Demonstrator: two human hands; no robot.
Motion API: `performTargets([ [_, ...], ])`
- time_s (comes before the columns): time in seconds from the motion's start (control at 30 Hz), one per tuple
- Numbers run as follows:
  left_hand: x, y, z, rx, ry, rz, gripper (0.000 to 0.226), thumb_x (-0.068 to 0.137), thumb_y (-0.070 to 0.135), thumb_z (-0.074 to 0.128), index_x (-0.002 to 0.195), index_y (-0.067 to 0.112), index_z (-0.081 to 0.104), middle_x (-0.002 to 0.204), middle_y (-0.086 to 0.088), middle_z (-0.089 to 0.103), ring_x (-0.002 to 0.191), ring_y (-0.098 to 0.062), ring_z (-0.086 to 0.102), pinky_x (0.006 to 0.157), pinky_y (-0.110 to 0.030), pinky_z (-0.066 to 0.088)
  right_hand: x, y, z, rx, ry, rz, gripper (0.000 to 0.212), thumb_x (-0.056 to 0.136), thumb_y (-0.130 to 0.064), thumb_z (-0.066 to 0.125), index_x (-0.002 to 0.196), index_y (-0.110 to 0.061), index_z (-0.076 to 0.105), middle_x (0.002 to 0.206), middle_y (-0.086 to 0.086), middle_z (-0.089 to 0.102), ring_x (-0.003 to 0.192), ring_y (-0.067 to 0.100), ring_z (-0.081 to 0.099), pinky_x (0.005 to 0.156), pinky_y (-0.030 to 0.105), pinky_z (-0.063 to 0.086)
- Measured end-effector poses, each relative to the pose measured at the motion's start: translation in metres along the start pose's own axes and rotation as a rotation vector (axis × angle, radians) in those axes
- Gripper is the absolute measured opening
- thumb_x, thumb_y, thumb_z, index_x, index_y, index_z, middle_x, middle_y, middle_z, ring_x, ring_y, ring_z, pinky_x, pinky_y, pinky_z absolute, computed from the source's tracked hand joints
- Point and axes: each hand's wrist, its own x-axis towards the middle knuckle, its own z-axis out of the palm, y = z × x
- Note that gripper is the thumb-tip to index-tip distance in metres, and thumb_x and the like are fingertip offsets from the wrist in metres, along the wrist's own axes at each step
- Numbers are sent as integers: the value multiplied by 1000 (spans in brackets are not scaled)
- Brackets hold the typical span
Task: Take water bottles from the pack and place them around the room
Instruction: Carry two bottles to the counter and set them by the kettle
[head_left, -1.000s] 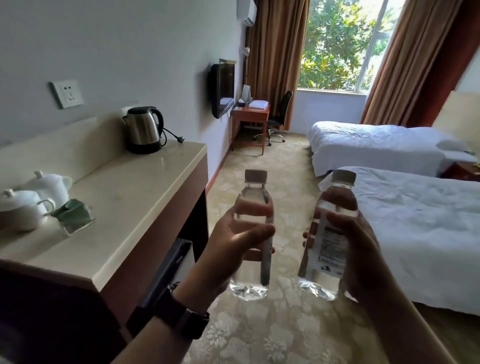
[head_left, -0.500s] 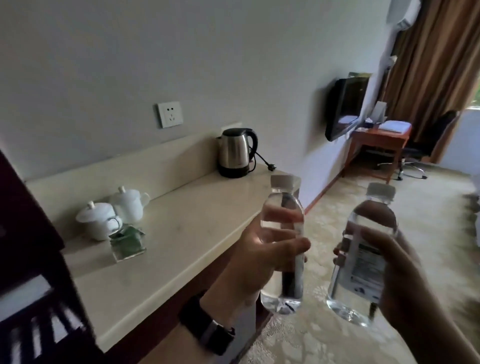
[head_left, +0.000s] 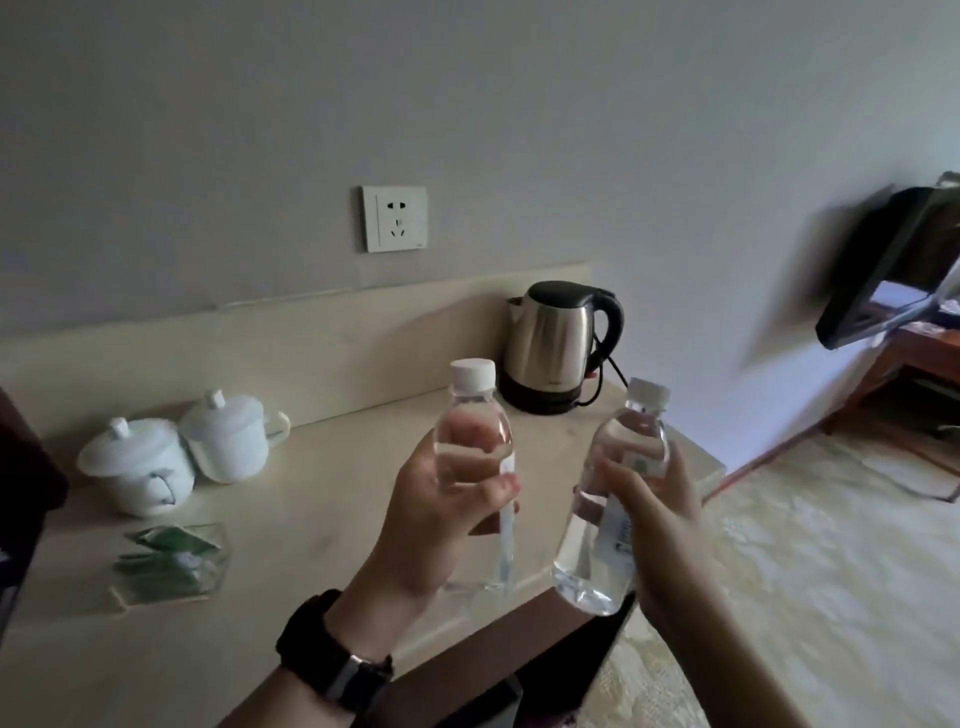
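I hold two clear water bottles with white caps. My left hand (head_left: 436, 525) grips the left bottle (head_left: 475, 441) upright, over the beige counter (head_left: 311, 530). My right hand (head_left: 662, 525) grips the right bottle (head_left: 597, 525), which tilts slightly to the right and hangs at the counter's right front corner. Both bottles are in the air, apart from each other and from the counter top. The pack is out of view.
On the counter stand a steel electric kettle (head_left: 558, 345) at the back right, two white lidded cups (head_left: 176, 449) at the left and a glass tray of green sachets (head_left: 169, 561). A wall socket (head_left: 395, 218) is above. A wall television (head_left: 893, 270) and patterned carpet (head_left: 831, 545) lie right.
My view has swung left from the beds and window toward the counter and wall. Both hands have kept their bottles and now hover over the counter's right end.
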Motion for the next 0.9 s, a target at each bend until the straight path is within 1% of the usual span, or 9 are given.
performTargets([
  [0.1, 30, -11, -4, 41, 35, 49, 33, 72, 7, 72, 102, 17, 61, 81, 0, 63, 75, -18, 66, 72, -35, 59, 36, 15, 9, -32, -77, -11, 31, 78, -15, 72, 99, -37, 64, 100, 12, 64, 85, 28, 67, 73, 45, 60],
  [0.23, 55, -32, -22, 112, 145, 80, 41, 66, 14, 78, 103, 20, 60, 85, -5, 65, 81, -21, 65, 73, -34, 55, 76, 41, 28, -117, -224, -97, 42, 83, -8, 71, 119, -6, 49, 89, -4, 66, 75, 14, 65, 67, 41, 56],
  [0.27, 59, -39, -27, 137, 178, 89, 41, 65, 15, 79, 101, 18, 59, 84, -5, 65, 80, -21, 64, 72, -34, 53, 84, 49, 34, -132, -255, -107, 43, 86, -2, 70, 121, -6, 46, 87, -9, 69, 74, 10, 66, 68, 40, 58],
  [0.33, 64, -51, -34, 207, 243, 91, 42, 64, 15, 80, 100, 14, 57, 81, 1, 65, 76, -15, 62, 70, -27, 50, 96, 65, 44, -138, -309, -108, 52, 86, 1, 69, 125, -21, 44, 91, -20, 70, 80, 7, 69, 74, 35, 59],
  [0.4, 66, -63, -35, 272, 353, 76, 45, 64, 13, 80, 102, 14, 57, 79, 10, 67, 75, -7, 63, 69, -19, 50, 104, 82, 52, -160, -349, -162, 59, 84, -4, 75, 122, -37, 43, 97, -14, 67, 85, 8, 67, 75, 31, 58],
  [0.47, 65, -73, -33, 297, 476, 57, 51, 62, 17, 81, 108, 11, 57, 82, 11, 68, 77, -3, 65, 71, -16, 50, 110, 96, 58, -197, -395, -180, 62, 80, -18, 79, 120, -45, 41, 102, -9, 63, 89, 14, 66, 77, 36, 58],
  [0.63, 67, -102, -46, 300, 632, 14, 52, 62, 19, 83, 105, 8, 57, 82, 9, 68, 78, -8, 64, 74, -23, 51, 120, 125, 62, -273, -484, -190, 68, 77, -35, 79, 123, -54, 33, 108, -6, 62, 93, 13, 66, 84, 45, 56],
  [0.8, 62, -118, -46, 308, 669, 15, 46, 62, 17, 82, 99, 8, 56, 81, 1, 69, 75, -11, 67, 71, -24, 53, 127, 143, 53, -316, -487, -196, 77, 79, -17, 81, 124, -52, 30, 110, -40, 53, 99, -5, 59, 88, 27, 50],
  [0.9, 57, -130, -40, 422, 740, -32, 53, 60, 24, 83, 105, 17, 56, 92, 5, 72, 84, -7, 68, 77, -27, 53, 132, 157, 37, -379, -636, -141, 77, 78, -21, 78, 129, -55, 31, 127, -21, 49, 116, 1, 55, 98, 27, 48],
])
